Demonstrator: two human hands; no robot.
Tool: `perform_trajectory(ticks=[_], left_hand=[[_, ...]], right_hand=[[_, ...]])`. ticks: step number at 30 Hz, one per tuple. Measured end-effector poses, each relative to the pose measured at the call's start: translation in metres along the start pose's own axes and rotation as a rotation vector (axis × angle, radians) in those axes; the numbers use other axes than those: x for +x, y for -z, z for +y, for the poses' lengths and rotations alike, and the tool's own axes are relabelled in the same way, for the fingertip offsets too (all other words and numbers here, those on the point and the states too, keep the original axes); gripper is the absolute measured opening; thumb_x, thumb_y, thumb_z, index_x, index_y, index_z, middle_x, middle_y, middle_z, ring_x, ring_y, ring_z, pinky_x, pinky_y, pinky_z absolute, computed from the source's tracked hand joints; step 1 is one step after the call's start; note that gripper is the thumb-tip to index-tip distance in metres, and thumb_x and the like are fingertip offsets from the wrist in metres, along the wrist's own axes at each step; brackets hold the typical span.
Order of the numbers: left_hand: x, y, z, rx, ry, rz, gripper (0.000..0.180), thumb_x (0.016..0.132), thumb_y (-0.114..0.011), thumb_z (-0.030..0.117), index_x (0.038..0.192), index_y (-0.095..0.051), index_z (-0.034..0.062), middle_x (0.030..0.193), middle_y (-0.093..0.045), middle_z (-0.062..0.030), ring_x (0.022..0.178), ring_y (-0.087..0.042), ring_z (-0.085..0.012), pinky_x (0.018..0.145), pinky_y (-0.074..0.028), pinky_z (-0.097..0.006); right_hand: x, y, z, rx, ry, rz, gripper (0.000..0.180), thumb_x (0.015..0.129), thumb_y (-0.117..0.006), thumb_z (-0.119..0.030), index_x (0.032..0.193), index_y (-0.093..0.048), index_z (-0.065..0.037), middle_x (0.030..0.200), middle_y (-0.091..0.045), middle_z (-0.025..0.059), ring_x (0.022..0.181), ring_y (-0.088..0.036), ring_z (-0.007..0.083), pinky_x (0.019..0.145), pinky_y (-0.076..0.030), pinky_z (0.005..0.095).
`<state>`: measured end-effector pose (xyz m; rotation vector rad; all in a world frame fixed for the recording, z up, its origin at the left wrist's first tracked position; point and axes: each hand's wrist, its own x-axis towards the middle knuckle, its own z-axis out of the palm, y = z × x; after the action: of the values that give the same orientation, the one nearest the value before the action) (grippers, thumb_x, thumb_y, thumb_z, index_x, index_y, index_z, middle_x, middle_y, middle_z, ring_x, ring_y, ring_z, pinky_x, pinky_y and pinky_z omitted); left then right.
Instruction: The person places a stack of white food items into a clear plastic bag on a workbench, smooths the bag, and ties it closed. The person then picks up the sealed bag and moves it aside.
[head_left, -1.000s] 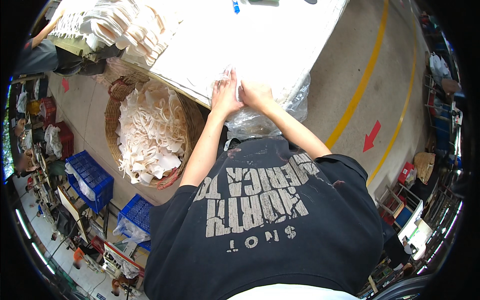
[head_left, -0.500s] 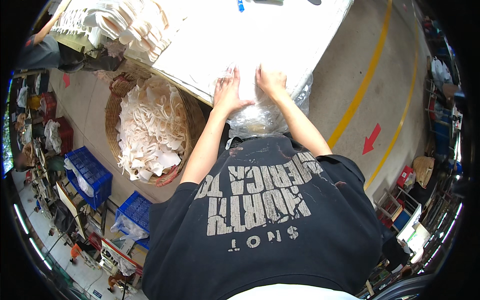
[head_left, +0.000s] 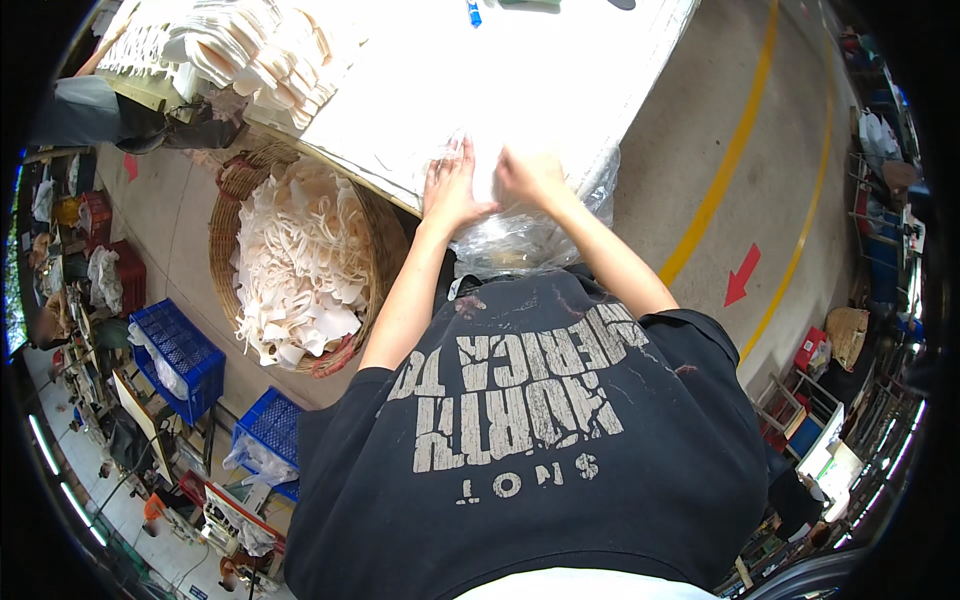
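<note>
A white table [head_left: 430,85] stretches away in front of me, its surface washed out by glare. Crumpled clear plastic sheeting [head_left: 510,248] hangs over its near edge, close to my body. My left hand [head_left: 456,195] lies flat on the plastic at the table edge, fingers stretched forward and thumb out to the right. Beside it on the right, my right hand [head_left: 532,182] is curled with its knuckles up, slightly blurred, low over the table. What its fingers grip, if anything, is hidden.
Stacks of off-white cut pieces [head_left: 225,45] lie at the table's far left. Below stands a wicker basket [head_left: 224,250] full of pale scraps [head_left: 300,260]. Blue crates [head_left: 185,345] sit farther left. A blue object [head_left: 474,12] lies far back. Another person's sleeve [head_left: 80,110] shows upper left.
My right hand has shifted slightly left, nearer my left hand, and its thumb no longer points forward. My left hand stays nearly in place.
</note>
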<state>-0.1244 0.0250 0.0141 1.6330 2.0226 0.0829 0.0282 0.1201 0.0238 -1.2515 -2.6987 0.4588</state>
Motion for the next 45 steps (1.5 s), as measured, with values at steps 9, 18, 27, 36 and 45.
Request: perform_trajectory(ticks=[9, 18, 27, 36, 45], left_hand=[[-0.001, -0.005, -0.001, 0.032, -0.038, 0.044, 0.134, 0.071, -0.083, 0.069, 0.169, -0.006, 0.0196, 0.175, -0.012, -0.0151, 0.162, -0.013, -0.0291, 0.13, -0.014, -0.052], [-0.012, -0.005, -0.009, 0.123, -0.13, 0.053, 0.104, 0.082, -0.073, 0.069, 0.166, -0.031, 0.0264, 0.176, -0.007, -0.0171, 0.162, -0.007, -0.0369, 0.127, -0.014, -0.059], [-0.007, -0.002, 0.008, 0.206, -0.087, 0.089, 0.105, 0.08, -0.071, 0.073, 0.166, -0.029, 0.0305, 0.176, -0.01, -0.0128, 0.163, -0.002, -0.036, 0.125, -0.011, -0.066], [-0.003, -0.008, 0.003, 0.093, -0.021, 0.01, 0.114, 0.072, -0.075, 0.076, 0.167, -0.025, 0.0353, 0.177, -0.004, -0.0097, 0.163, 0.005, -0.0351, 0.125, -0.005, -0.068], [0.002, -0.023, -0.003, 0.138, -0.019, 0.069, 0.115, 0.071, -0.078, 0.073, 0.167, -0.025, 0.0362, 0.177, -0.004, -0.0078, 0.163, 0.003, -0.0332, 0.125, -0.004, -0.067]], right_hand=[[-0.006, -0.007, 0.022, -0.017, -0.252, 0.105, 0.025, 0.095, -0.063, -0.03, 0.09, -0.069, -0.006, 0.079, -0.072, 0.0189, 0.075, -0.073, 0.0405, 0.07, -0.058, 0.0526], [-0.022, -0.005, 0.041, 0.109, -0.221, 0.076, 0.029, 0.1, -0.062, -0.037, 0.097, -0.07, -0.008, 0.08, -0.072, 0.0159, 0.076, -0.073, 0.0384, 0.071, -0.057, 0.0511], [-0.018, -0.002, 0.016, 0.131, -0.277, 0.012, 0.032, 0.098, -0.061, -0.036, 0.098, -0.073, -0.007, 0.087, -0.074, 0.0191, 0.081, -0.074, 0.039, 0.074, -0.059, 0.0514], [-0.007, -0.012, -0.004, -0.029, -0.327, -0.015, 0.027, 0.092, -0.065, -0.03, 0.089, -0.078, -0.006, 0.078, -0.073, 0.0184, 0.075, -0.075, 0.0377, 0.067, -0.06, 0.0495], [-0.018, -0.018, -0.022, -0.021, -0.256, -0.044, 0.029, 0.092, -0.064, -0.03, 0.086, -0.079, -0.006, 0.078, -0.074, 0.0187, 0.074, -0.075, 0.037, 0.066, -0.06, 0.0508]])
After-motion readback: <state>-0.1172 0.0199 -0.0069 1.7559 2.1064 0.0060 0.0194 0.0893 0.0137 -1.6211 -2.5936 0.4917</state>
